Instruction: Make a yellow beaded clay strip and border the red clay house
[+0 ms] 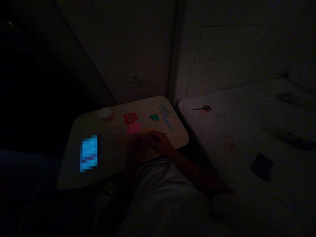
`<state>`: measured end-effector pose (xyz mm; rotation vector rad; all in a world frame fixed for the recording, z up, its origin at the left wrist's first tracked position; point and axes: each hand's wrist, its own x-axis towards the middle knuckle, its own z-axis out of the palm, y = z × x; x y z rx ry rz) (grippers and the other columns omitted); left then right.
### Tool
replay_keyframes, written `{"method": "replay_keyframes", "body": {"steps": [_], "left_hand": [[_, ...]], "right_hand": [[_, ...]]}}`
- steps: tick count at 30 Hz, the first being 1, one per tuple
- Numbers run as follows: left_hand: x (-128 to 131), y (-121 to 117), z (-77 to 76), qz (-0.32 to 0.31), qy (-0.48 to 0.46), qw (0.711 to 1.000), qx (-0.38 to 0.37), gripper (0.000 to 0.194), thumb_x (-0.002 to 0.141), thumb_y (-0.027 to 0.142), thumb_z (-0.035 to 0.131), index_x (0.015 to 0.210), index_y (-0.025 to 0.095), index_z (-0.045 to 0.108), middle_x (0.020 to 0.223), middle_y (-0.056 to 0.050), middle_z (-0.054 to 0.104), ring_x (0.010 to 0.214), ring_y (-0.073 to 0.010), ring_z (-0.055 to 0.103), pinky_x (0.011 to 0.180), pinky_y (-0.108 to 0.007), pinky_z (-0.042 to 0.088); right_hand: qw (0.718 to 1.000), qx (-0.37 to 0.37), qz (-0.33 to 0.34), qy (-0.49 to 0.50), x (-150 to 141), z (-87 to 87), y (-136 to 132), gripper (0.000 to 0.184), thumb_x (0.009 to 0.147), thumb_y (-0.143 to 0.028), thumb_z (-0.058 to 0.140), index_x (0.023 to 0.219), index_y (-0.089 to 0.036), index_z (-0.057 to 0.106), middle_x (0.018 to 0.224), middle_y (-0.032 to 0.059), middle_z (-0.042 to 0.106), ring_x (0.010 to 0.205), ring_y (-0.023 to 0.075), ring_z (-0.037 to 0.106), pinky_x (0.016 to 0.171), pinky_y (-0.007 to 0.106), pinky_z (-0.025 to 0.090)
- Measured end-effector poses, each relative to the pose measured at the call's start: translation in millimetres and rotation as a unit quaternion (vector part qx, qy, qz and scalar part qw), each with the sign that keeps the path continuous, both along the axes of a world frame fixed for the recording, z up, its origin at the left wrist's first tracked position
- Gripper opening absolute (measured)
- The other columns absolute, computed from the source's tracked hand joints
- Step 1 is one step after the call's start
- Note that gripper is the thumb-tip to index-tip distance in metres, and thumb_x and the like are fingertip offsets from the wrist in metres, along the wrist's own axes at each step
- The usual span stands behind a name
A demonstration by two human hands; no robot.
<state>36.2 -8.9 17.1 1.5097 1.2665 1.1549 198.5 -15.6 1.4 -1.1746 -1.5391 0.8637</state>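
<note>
The room is very dark. My left hand (pixel 134 149) and my right hand (pixel 159 142) lie together at the near edge of a small pale table (pixel 111 154). Their fingers seem curled inward, but the dark hides whether anything is in them. Just beyond them lie a thin yellow stick (pixel 138 134) and a pink flat piece (pixel 133 128). Farther back sit a red frame-shaped piece (pixel 130 117) and a green lump (pixel 154 117). Blue stick-like tools (pixel 165 113) lie at the table's right.
A lit phone screen (pixel 89 153) glows at the table's left. A small lidded tub (pixel 106 114) stands at the back. Scissors (pixel 202 108) and a dark flat object (pixel 262 166) lie on the bed to the right. A wall socket (pixel 136 77) has a cable plugged in.
</note>
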Motion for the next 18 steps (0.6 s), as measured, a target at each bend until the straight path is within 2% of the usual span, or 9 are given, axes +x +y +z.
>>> {"method": "replay_keyframes", "body": {"steps": [8,15,18], "left_hand": [[0.1,0.1,-0.9,0.001,0.002,1.0,0.021,0.016,0.071,0.033,0.067,0.078,0.021,0.061,0.076,0.0,0.063,0.072,-0.0167,0.057,0.069,-0.027,0.047],[0.2,0.5,-0.9,0.001,-0.005,1.0,0.016,0.016,0.072,0.034,0.067,0.077,0.021,0.06,0.072,0.001,0.061,0.067,-0.015,0.054,0.063,-0.025,0.045],[-0.5,1.4,-3.8,-0.001,-0.003,1.0,0.013,0.016,0.072,0.034,0.068,0.077,0.02,0.061,0.071,0.002,0.06,0.066,-0.0146,0.053,0.061,-0.025,0.044]], "right_hand": [[1.0,0.004,0.007,-0.009,1.6,-0.1,-0.5,0.022,0.091,-0.036,0.066,0.097,-0.018,0.076,0.092,0.0055,0.075,0.081,0.0171,0.066,0.073,0.026,0.048],[0.999,-0.004,-0.007,-0.036,0.5,-2.9,1.5,0.021,0.09,-0.035,0.066,0.089,-0.016,0.074,0.079,0.0024,0.07,0.07,0.0139,0.058,0.066,0.024,0.042],[0.999,-0.008,-0.011,-0.031,0.0,-4.3,2.7,0.019,0.089,-0.035,0.066,0.088,-0.017,0.073,0.081,0.002,0.07,0.069,0.0135,0.056,0.067,0.024,0.042]]}}
